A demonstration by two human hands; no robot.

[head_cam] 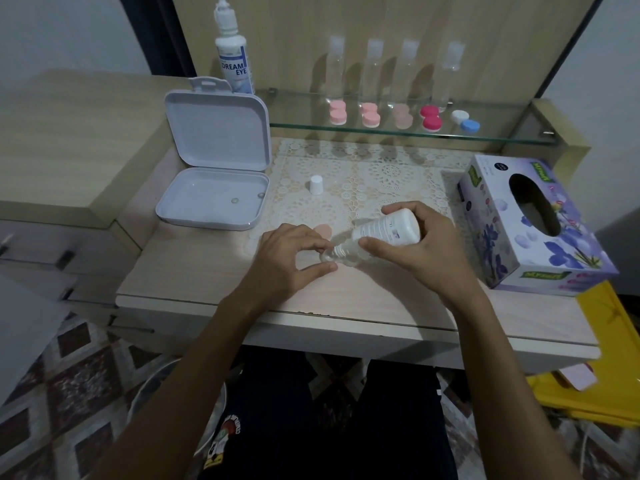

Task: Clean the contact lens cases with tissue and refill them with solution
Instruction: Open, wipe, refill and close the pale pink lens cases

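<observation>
At six o'clock on the desk, the right hand grips a tilted solution bottle, nozzle down to fill the clear lens case steadied between the left hand's pinching fingertips.

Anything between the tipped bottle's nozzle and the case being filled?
Nothing visible: the bottle in the right hand points its uncapped nozzle down at the clear case that the left hand steadies; its cap stands apart.
</observation>
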